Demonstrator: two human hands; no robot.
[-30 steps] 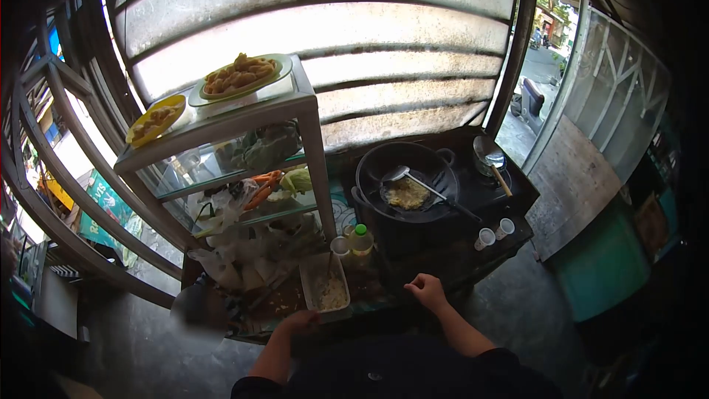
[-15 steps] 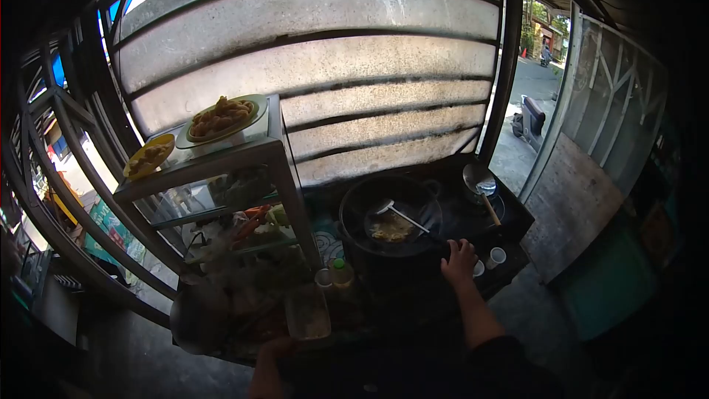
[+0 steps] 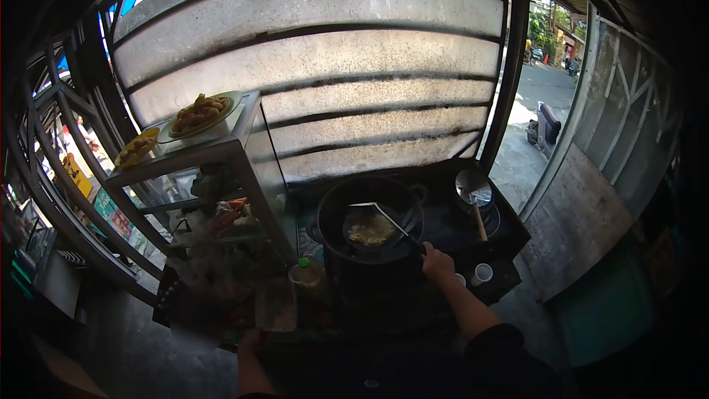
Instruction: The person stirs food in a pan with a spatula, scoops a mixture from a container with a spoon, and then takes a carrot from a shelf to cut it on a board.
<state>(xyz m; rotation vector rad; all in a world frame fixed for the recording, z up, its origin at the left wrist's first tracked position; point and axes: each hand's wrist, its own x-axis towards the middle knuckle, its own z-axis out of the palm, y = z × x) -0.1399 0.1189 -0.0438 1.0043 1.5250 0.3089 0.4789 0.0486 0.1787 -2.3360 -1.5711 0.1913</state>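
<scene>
My right hand (image 3: 439, 264) is closed around the dark handle of a long metal spatula (image 3: 391, 222). The spatula's head is inside a black wok (image 3: 323, 214), at the far side of some frying yellowish food (image 3: 371, 232). In the dim light at lower left, my left hand (image 3: 252, 340) is by the near left corner of a clear plastic container (image 3: 276, 312). Its fingers are too dark to show whether they grip the rim. A bottle with a green cap (image 3: 310, 275) stands just beyond the container.
A glass display case (image 3: 255, 159) rises at left, topped by a plate of fried food (image 3: 199, 114) and a yellow bowl (image 3: 138, 149). Right of the wok, a wooden-handled pan (image 3: 473, 188) sits on the stove. White cups (image 3: 482, 273) stand near my right hand.
The view has swung slightly right. My right hand has tightened around the spatula handle, and the spatula's head has turned. My left hand has come a little closer to the container.
</scene>
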